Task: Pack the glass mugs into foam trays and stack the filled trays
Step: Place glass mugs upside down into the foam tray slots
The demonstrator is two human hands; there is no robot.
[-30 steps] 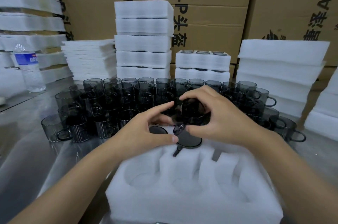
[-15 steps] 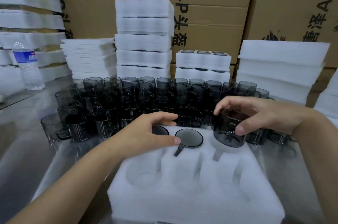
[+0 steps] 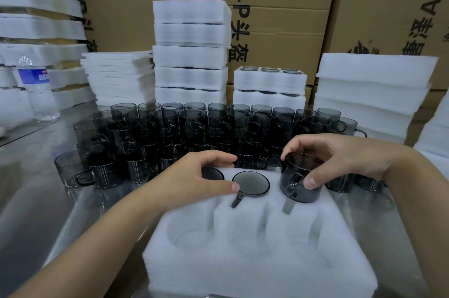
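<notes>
Holding glass mug (image 3: 300, 183) by rim w/ right hand (image 3: 328, 156), fingers and thumb curled round it, partway into far-right pocket of foam tray (image 3: 255, 261), handle over slot so as to seat. Apparently bracing tray w/ left hand (image 3: 194, 176), arched loosely over far-left seated mug (image 3: 213, 173), gripping nothing.

The glass mugs (image 3: 194, 132) are smoky, see-through dark grey with fine vertical ribbing low on their walls, the foam tray (image 3: 255, 263) and foam stacks (image 3: 189, 57) plain white, the cardboard boxes (image 3: 279, 18) brown with black print, the water bottle (image 3: 38, 93) clear with a blue label, the table (image 3: 29, 200) silvery grey.
</notes>
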